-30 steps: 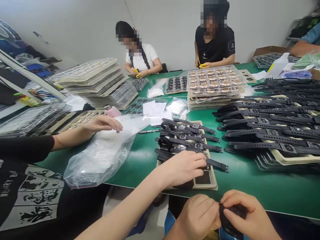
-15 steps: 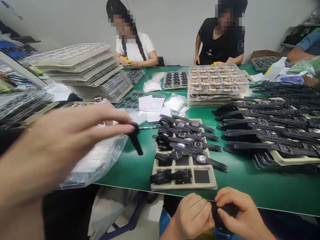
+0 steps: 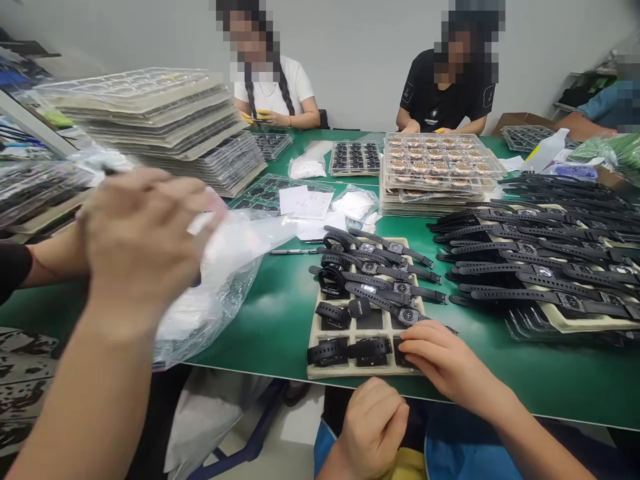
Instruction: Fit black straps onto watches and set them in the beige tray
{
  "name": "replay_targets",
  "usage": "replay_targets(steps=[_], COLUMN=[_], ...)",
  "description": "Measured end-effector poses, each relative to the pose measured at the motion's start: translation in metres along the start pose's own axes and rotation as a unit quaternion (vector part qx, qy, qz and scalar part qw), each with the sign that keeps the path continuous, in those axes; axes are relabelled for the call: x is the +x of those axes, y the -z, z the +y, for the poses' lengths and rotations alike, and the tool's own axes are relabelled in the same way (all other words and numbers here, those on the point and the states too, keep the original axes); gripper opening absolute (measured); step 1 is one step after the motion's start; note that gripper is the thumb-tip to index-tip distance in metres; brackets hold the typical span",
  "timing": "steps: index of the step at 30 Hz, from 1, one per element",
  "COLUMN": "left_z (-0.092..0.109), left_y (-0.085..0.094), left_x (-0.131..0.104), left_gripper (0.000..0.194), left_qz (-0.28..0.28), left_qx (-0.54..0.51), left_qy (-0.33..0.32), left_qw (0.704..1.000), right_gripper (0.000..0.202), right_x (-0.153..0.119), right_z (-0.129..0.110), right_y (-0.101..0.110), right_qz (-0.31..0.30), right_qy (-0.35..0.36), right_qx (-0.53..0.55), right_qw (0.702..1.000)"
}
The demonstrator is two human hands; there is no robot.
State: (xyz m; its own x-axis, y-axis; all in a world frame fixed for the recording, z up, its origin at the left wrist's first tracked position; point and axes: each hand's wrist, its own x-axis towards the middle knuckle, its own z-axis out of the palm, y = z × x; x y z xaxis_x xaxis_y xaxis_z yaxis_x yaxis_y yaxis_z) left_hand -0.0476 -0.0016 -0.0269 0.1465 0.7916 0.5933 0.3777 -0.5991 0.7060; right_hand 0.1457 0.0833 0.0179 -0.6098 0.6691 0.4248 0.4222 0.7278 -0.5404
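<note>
Pale wall (image 3: pixel 360 60) fills the top of the frame, and below it a green table (image 3: pixel 550 373) runs across. Your work sits at lower centre: a cream tray (image 3: pixel 345 372) of dark watches, partly filled by the look of it. Coiled watches lie in the lower-left compartment (image 3: pixel 327 352), the one beside it (image 3: pixel 370 349) and the left one of the row above (image 3: pixel 333 313). Next to that last one, a small dark tab (image 3: pixel 359 308) lies over a compartment whose dark pad shows, so that spot looks unfilled to me. Farther up, watches with straps laid out straight (image 3: pixel 407 316) overlap the right side, and more coiled ones sit along the left.

Your right hand (image 3: pixel 445 357) reaches in from lower right, fingertips at the bottom-right compartment; something dark is under them, but you can't tell whether they grip it. Your left hand (image 3: pixel 373 420) is curled closed at bottom centre; whether it hides anything, the view doesn't show.

Many more strapped watches (image 3: pixel 560 297) cover the right side of the frame. At left, a co-worker's blurred hand (image 3: pixel 145 247) is raised over a clear bag (image 3: pixel 220 293).
</note>
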Motion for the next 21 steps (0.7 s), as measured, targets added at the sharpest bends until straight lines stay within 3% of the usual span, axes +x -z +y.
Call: replay_targets(steps=[4, 8, 11, 15, 19, 21], left_z=[-0.001, 0.0, 0.0, 0.001, 0.002, 0.003], left_y=[-0.003, -0.004, -0.004, -0.005, -0.006, -0.006], left_x=[-0.001, -0.001, -0.001, -0.002, 0.0, 0.002], left_gripper=[0.024, 0.024, 0.027, 0.027, 0.029, 0.029], left_qz=[0.005, -0.002, -0.01, -0.005, -0.004, -0.004], left_qx=[-0.007, 0.008, 0.02, 0.02, 0.023, 0.026], left_qy=[-0.001, 0.0, 0.007, 0.009, 0.011, 0.011], left_qw=[1.0, 1.0, 1.0, 1.0, 1.0, 1.0], right_gripper=[0.038, 0.044, 0.044, 0.029, 0.021, 0.024], right_x=[-0.006, -0.009, -0.008, 0.0, 0.012, 0.017], right_z=[0.008, 0.003, -0.001, 0.012, 0.034, 0.04], right_y=[-0.003, -0.003, 0.005, 0.021, 0.026, 0.025], right_qz=[0.026, 0.001, -0.001, 0.078, -0.06, -0.094], right_qy=[0.025, 0.032, -0.009, -0.109, -0.184, -0.191], right_qx=[-0.022, -0.008, 0.025, -0.042, -0.113, -0.102], right_qw=[0.999, 0.999, 1.0, 0.99, 0.975, 0.972])
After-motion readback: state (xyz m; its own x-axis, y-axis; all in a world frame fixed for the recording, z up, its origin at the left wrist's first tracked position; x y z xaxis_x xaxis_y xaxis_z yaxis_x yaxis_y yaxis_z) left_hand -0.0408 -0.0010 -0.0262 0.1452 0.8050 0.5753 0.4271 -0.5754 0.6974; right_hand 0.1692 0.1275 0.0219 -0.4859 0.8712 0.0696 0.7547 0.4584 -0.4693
